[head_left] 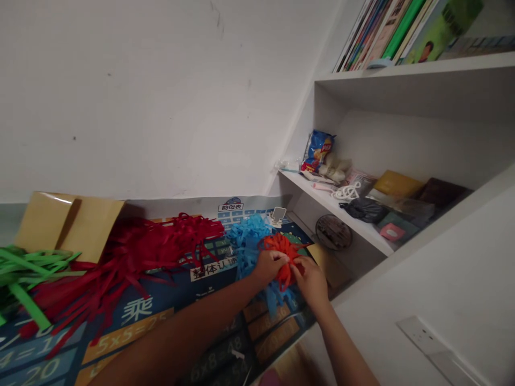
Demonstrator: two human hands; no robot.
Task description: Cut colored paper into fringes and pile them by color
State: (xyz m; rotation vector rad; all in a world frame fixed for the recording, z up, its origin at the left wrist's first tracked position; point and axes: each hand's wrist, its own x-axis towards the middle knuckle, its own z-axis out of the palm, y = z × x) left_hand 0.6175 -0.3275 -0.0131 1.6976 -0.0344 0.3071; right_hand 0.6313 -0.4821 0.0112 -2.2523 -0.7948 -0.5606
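Observation:
My left hand (pixel 269 268) and my right hand (pixel 313 280) meet at the middle of a bunch of orange-red ribbon strips (pixel 279 242). Both hands are closed, thumb and fingers pinching the bunch at its centre while its loops and ends fan out around them. What exactly lies between the fingertips is too small to make out. Under and behind the bunch is a heap of light blue strips (pixel 249 236). Farther left, dark red strips (pixel 156 244) lie spread out, with bright green strips (pixel 30 268) at the left edge.
Everything lies on a printed sheet with sums and Chinese characters (pixel 139 310), along a white wall. Folded tan cardboard (pixel 98 222) stands at the left. On the right, a white shelf unit (pixel 354 220) holds a blue snack bag (pixel 319 147), a white cord (pixel 346 192) and books (pixel 386 32).

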